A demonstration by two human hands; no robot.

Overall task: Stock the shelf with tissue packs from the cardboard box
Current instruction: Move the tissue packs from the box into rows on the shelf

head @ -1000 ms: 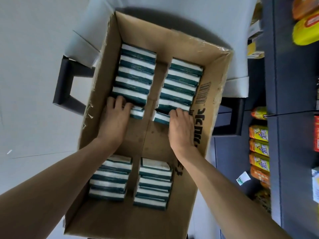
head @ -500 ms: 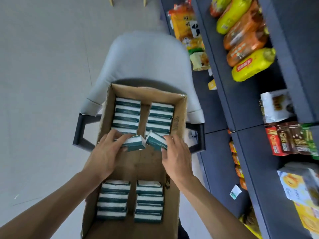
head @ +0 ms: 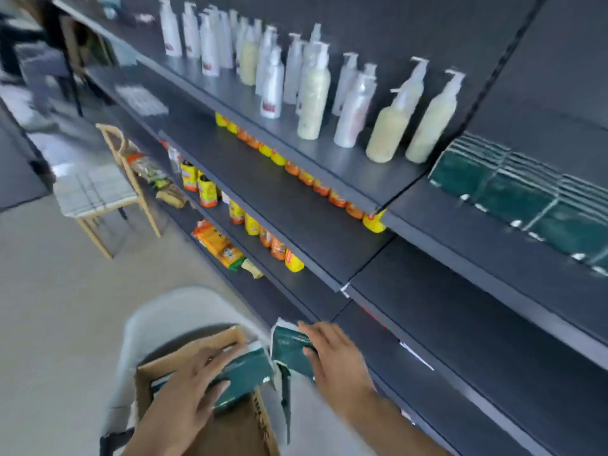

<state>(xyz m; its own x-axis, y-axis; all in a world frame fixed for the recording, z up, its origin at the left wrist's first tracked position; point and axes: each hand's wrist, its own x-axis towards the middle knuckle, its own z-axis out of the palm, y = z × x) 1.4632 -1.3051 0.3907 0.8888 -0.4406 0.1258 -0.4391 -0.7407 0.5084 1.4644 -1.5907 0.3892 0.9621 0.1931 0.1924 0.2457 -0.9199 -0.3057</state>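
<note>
The cardboard box [head: 237, 426] sits on a grey chair at the bottom of the head view. My left hand [head: 184, 390] grips a dark green tissue pack [head: 243, 376] just above the box's far rim. My right hand [head: 339, 360] holds a second green tissue pack [head: 288, 348] a little to the right, lifted past the box's edge toward the dark shelf [head: 460, 324]. Several green tissue packs [head: 526, 195] lie in rows on an upper shelf board at the right. The frame is blurred by motion.
White and cream pump bottles [head: 312, 90] stand on the top shelf board. Orange and yellow snack bags [head: 263, 225] fill the lower boards at the left. The grey chair [head: 164, 317] carries the box. A wooden chair [head: 98, 192] stands further back on the floor.
Both hands lifted one tissue pack each out of the box. The view swung up from the box to the shelf unit.
</note>
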